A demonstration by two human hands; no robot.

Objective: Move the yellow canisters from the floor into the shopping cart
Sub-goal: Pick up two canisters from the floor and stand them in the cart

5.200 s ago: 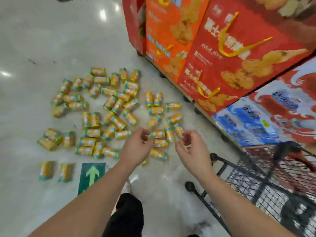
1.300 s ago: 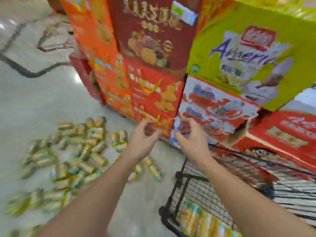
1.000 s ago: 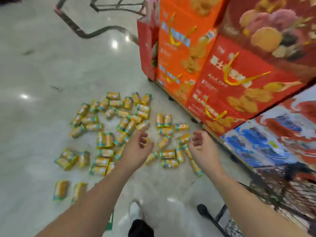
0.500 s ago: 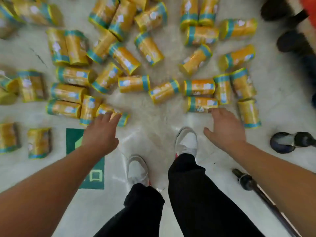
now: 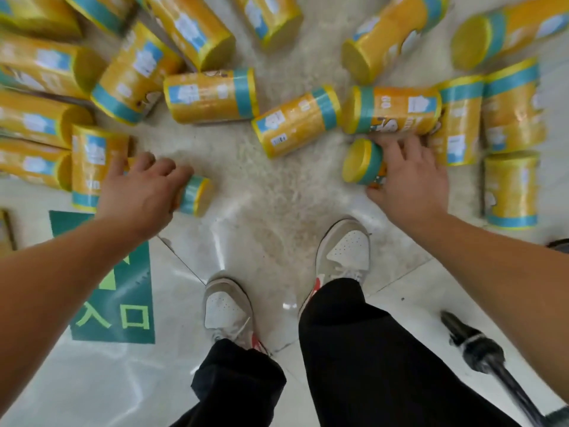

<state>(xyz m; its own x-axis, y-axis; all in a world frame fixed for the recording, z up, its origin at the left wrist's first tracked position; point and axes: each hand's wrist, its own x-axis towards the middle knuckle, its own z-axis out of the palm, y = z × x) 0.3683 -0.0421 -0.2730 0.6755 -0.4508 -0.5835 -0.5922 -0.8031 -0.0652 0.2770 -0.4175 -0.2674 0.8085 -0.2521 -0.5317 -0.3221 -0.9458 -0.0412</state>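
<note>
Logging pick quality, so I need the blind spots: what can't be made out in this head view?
All head view.
Left canister: left hand covers it, only one end shows; grip unclear.
Right canister: right hand covers most; grip unclear.
Shopping cart: only a blurred wheel, cut by the right edge.
Top canisters: cut by the upper edge.

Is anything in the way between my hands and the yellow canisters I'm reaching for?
Nothing visible: the left hand grips a yellow, teal-banded canister, and the right hand grips a second canister.
</note>
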